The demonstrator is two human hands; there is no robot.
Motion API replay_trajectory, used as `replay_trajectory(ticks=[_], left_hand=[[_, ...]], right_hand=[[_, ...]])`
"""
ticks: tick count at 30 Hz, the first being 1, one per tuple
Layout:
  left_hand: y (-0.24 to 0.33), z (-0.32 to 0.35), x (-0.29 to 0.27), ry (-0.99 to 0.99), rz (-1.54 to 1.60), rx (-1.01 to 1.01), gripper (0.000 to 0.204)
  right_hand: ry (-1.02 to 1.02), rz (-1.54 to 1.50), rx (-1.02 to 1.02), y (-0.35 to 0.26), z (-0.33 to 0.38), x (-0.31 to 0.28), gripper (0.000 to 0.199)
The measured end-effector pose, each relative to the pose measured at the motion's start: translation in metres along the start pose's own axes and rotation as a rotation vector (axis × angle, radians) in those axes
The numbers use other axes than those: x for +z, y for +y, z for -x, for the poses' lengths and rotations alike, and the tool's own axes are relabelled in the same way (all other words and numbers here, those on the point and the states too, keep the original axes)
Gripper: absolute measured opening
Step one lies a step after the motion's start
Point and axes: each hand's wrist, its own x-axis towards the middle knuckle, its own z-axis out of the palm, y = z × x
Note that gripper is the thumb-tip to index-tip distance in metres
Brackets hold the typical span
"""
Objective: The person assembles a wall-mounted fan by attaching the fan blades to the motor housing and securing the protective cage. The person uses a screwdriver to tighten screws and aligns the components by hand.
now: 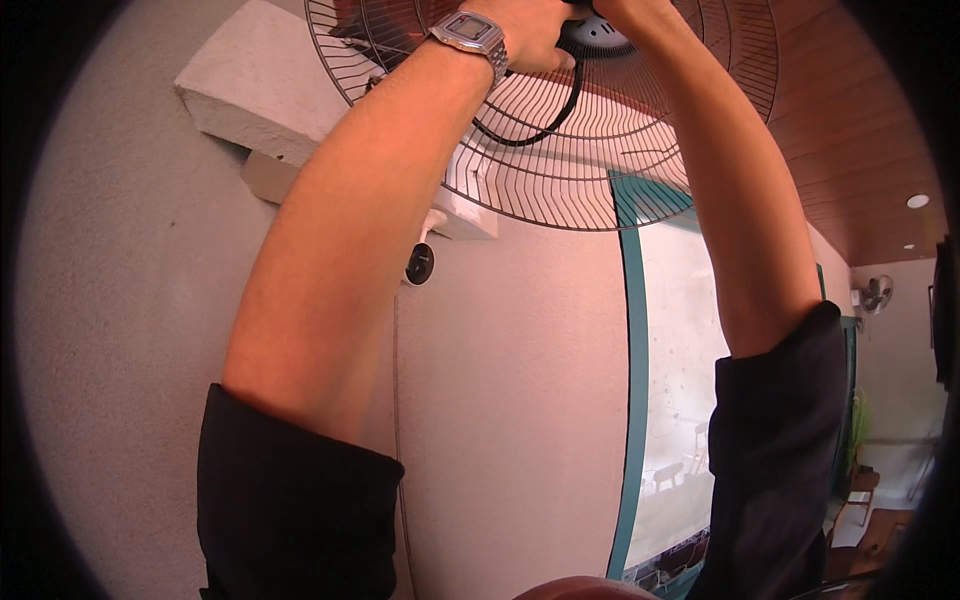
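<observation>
Overhead is a wall fan with a round wire grille [560, 205] and a grey housing [598, 40] at its middle. Both my arms stretch up to it. My left hand [530, 35], a silver digital watch [470, 33] on its wrist, is at the housing's left side, thumb bent down beside it. Its fingers seem closed around a small dark part at the top edge, which I cannot make out. At the housing's right side is my right hand [635, 10], its fingers cut off by the frame's upper edge. A black cable [545, 135] loops below the housing.
A pale block ledge [260, 85] juts from the wall at upper left. Below the grille, a small white camera with a black front [420, 264] is mounted on the wall. A teal-framed window [635, 400] stands right of it. Another fan [877, 293] hangs far right, under a wooden ceiling [860, 130].
</observation>
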Motion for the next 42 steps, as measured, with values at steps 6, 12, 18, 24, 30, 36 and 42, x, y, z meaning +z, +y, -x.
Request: replay_trajectory(ticks=[6, 12, 18, 24, 30, 36, 42], left_hand=[[0.0, -0.004, 0.008, -0.001, -0.022, -0.011, 0.078], [-0.004, -0.001, 0.006, -0.034, -0.053, -0.027, 0.078], [0.003, 0.001, 0.003, -0.001, -0.03, -0.016, 0.078], [-0.001, 0.003, 0.001, 0.001, -0.009, -0.006, 0.078], [-0.002, 0.003, 0.01, 0.069, 0.002, 0.014, 0.078], [-0.007, 0.005, 0.004, 0.066, 0.02, 0.035, 0.078], [-0.019, 0.009, 0.01, 0.102, 0.089, 0.066, 0.085]], right_hand=[[-0.094, -0.26, 0.174, 0.001, 0.005, -0.016, 0.029], [-0.208, -0.355, 0.246, -0.012, 0.022, -0.038, 0.03], [-0.048, -0.118, 0.107, 0.006, -0.012, 0.001, 0.035], [-0.007, -0.186, 0.107, 0.006, -0.01, 0.013, 0.038], [-0.119, -0.387, 0.307, -0.005, 0.01, -0.037, 0.034], [-0.109, -0.095, 0.087, 0.003, 0.001, -0.027, 0.032], [-0.135, -0.245, 0.053, -0.001, -0.001, -0.031, 0.036]])
